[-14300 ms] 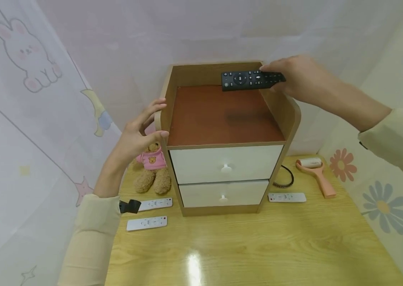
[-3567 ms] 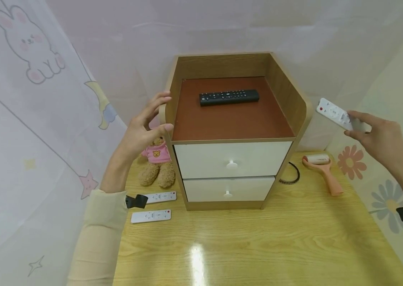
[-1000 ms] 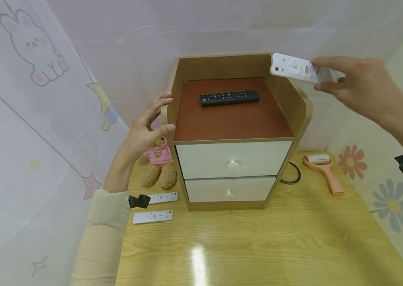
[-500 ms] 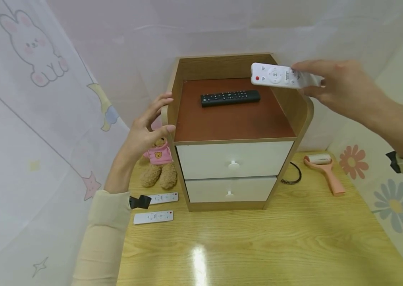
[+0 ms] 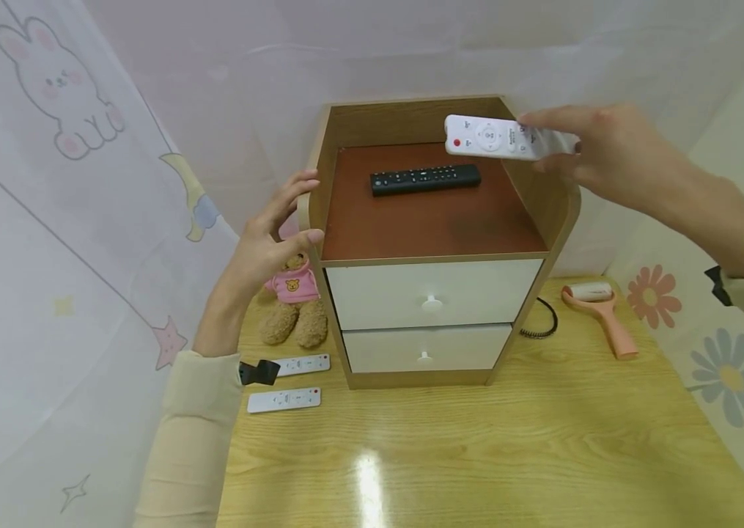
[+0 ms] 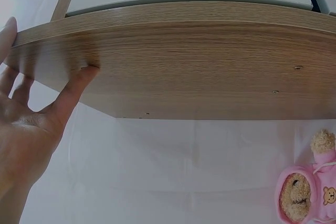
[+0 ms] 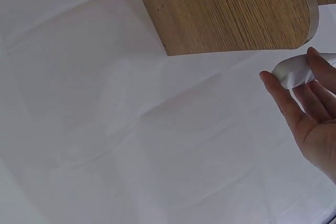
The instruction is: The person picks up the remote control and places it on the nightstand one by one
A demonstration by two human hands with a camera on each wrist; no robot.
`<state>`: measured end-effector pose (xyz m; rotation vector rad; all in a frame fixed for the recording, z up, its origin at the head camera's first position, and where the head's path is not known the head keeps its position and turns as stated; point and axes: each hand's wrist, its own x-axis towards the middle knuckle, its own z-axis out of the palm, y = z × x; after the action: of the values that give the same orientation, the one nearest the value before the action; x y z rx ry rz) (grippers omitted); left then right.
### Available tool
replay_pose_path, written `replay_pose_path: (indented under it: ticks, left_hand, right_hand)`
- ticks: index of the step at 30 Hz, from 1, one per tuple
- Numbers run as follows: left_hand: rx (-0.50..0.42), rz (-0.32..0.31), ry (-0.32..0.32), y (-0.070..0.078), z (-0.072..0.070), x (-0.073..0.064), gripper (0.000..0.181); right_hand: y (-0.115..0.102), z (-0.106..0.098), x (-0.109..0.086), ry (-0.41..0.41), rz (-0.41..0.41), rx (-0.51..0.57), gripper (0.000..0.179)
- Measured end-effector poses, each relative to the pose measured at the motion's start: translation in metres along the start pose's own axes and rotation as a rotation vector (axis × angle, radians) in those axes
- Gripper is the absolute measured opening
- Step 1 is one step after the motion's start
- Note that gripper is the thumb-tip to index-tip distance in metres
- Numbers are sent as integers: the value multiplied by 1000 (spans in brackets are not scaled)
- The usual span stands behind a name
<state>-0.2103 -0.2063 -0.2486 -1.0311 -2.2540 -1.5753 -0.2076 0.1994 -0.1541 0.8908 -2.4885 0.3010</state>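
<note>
My right hand [image 5: 616, 158] pinches a white remote control [image 5: 500, 137] with a red button between thumb and fingers. It is held over the right part of the cabinet's brown top [image 5: 424, 227], button face up. A black remote control [image 5: 424, 180] lies on that top, below and left of the white one. My left hand [image 5: 262, 242] grips the left side panel of the small drawer cabinet [image 5: 309, 213]. In the left wrist view its fingertips [image 6: 86, 74] press the wooden panel. In the right wrist view the white remote's end [image 7: 294, 72] shows beside the right side panel [image 7: 236, 14].
Two more white remotes, a rear one [image 5: 306, 364] and a front one [image 5: 284, 400], lie left of the cabinet. A teddy bear [image 5: 292, 308] in pink sits behind them. To the right are a black headband [image 5: 546, 323] and an orange lint roller [image 5: 609, 323]. Both drawers are closed.
The black remote, once in my right hand, now lies on the cabinet top. My right hand took the white remote from the right and carried it left over the cabinet. The left hand stays put.
</note>
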Motion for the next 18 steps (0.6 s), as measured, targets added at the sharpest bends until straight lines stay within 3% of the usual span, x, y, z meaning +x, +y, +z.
replay_pose_path:
  ticks: [6,18]
  left_hand:
    - [19,5,3,0,0,0,58]
    - [-32,32,18,-3,1,1,56]
  right_hand:
    - [-2,-1,5,-56,29,-32,52]
    - [-8,12,20,-160,14,-36,51]
